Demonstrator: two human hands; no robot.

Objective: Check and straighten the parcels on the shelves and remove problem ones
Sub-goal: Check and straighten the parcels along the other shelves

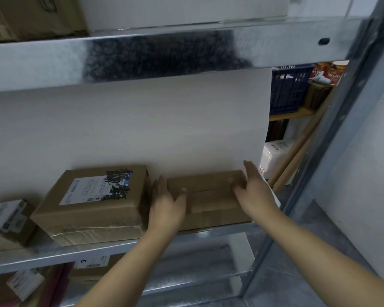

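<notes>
A flat brown parcel [211, 196] with a taped seam lies at the right end of the metal shelf [111, 248]. My left hand [166, 202] grips its left side, thumb over the top. My right hand [255, 191] grips its right side, thumb on top and fingers along the far right edge. To the left stands a taller brown parcel [93, 207] whose white label is scribbled over in black. At the far left edge sits a smaller labelled parcel [7, 222].
A white board [142, 129] backs the shelf. The upper shelf beam [164, 54] hangs overhead, with a cardboard box [31, 16] above it. A steel upright [333, 134] stands to the right. Behind are a blue crate [288, 89] and white packs [275, 154]. More parcels [91, 269] lie below.
</notes>
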